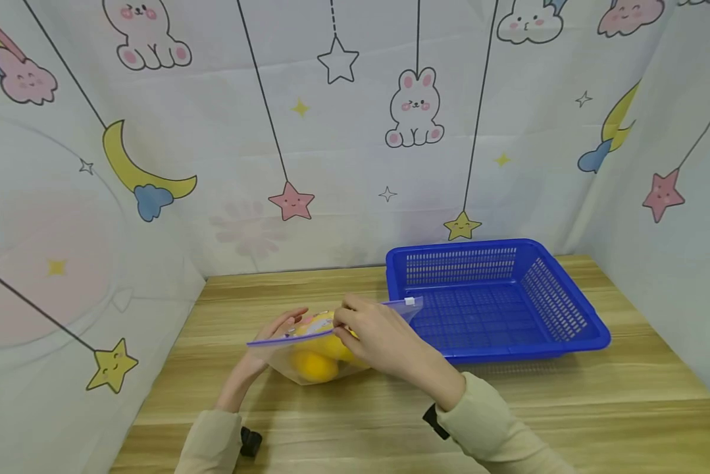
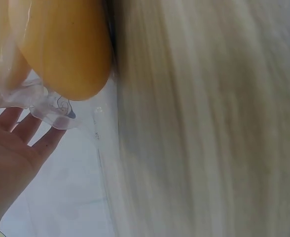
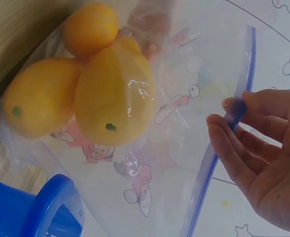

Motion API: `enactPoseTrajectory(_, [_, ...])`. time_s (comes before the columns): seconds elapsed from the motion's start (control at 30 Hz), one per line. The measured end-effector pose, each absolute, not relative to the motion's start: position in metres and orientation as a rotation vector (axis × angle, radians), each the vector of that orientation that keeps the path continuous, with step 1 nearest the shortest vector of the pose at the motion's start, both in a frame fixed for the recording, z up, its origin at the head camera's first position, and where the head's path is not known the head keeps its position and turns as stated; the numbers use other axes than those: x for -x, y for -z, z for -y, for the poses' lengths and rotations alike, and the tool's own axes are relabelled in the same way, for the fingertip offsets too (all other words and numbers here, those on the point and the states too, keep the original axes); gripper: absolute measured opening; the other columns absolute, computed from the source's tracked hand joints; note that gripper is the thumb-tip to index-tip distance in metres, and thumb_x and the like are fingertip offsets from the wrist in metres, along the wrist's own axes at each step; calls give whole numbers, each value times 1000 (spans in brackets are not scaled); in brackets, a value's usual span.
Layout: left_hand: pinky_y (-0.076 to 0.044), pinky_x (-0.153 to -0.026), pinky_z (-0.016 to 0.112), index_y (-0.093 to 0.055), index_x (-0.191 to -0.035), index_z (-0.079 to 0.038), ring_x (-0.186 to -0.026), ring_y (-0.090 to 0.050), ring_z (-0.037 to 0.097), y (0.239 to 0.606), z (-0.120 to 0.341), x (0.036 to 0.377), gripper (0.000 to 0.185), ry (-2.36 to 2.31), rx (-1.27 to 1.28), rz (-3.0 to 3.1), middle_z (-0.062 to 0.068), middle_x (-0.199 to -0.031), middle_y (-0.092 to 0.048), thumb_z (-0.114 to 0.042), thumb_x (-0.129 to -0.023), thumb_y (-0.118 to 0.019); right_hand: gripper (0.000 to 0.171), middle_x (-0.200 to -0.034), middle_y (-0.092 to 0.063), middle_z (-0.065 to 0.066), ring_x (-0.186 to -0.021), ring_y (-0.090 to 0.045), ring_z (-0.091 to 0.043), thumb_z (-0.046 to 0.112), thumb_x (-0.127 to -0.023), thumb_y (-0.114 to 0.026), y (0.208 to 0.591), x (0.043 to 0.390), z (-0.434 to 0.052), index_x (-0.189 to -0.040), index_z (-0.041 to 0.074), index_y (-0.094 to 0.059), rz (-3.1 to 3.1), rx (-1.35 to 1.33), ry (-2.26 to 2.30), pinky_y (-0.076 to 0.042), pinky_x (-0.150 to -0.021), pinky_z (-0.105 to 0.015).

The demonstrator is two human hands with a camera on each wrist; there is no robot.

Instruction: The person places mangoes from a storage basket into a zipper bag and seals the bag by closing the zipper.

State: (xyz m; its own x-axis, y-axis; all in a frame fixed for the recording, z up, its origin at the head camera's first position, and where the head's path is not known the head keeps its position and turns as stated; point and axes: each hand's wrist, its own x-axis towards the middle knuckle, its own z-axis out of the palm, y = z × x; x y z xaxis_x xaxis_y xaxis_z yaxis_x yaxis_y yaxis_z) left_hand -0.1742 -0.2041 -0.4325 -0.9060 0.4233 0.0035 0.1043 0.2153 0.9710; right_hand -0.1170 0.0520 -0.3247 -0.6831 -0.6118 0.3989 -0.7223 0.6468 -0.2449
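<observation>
A clear zip bag (image 1: pixel 285 363) with a purple zip edge and cartoon prints stands over the table, holding yellow and orange fruit. In the right wrist view these are two lemons (image 3: pixel 115 94) with green tips and a smaller orange fruit (image 3: pixel 90 29). My right hand (image 1: pixel 378 336) pinches the zip strip (image 3: pixel 206 175) between thumb and fingers, partway along it. A white slider (image 1: pixel 410 301) sits near the strip's right end. On the bag's far side, my left hand (image 1: pixel 274 328) touches the plastic with its fingers extended, as the left wrist view shows.
A blue plastic basket (image 1: pixel 580 329) with slotted walls stands right of the bag, and the bag's right corner overlaps it in the head view. The wooden table (image 1: pixel 307 434) meets a cartoon-printed curtain (image 1: pixel 343 158) at the back and sides.
</observation>
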Motion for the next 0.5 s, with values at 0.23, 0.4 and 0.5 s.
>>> enactPoseTrajectory(0.23, [-48,-84,17,-34,-146,2,-101,-55,1,438,208,172,50,-1713,-522,-2187,28,-138,-47,-27,-107,-25,9,-84,-55,5,-64,-47,-3,22,-94,-62,326,116,-53,-88,16,-66,2587,-1102,-598,-38,-52,-12])
enactPoseTrajectory(0.4, [-50,-83,20,-35,-146,0,-100,-56,4,441,210,168,50,-1722,-504,-2170,22,-131,-51,-30,-107,-24,10,-86,-55,6,-65,-47,-2,23,-95,-60,327,116,-53,-90,16,-67,2594,-1108,-597,-39,-54,-11])
enactPoseTrajectory(0.5, [-48,-86,19,-36,-146,-1,-103,-56,3,442,211,166,51,-1713,-472,-2187,23,-136,-49,-32,-107,-25,10,-87,-56,6,-66,-47,-2,23,-95,-60,326,117,-52,-90,17,-67,2592,-1109,-588,-39,-55,-11])
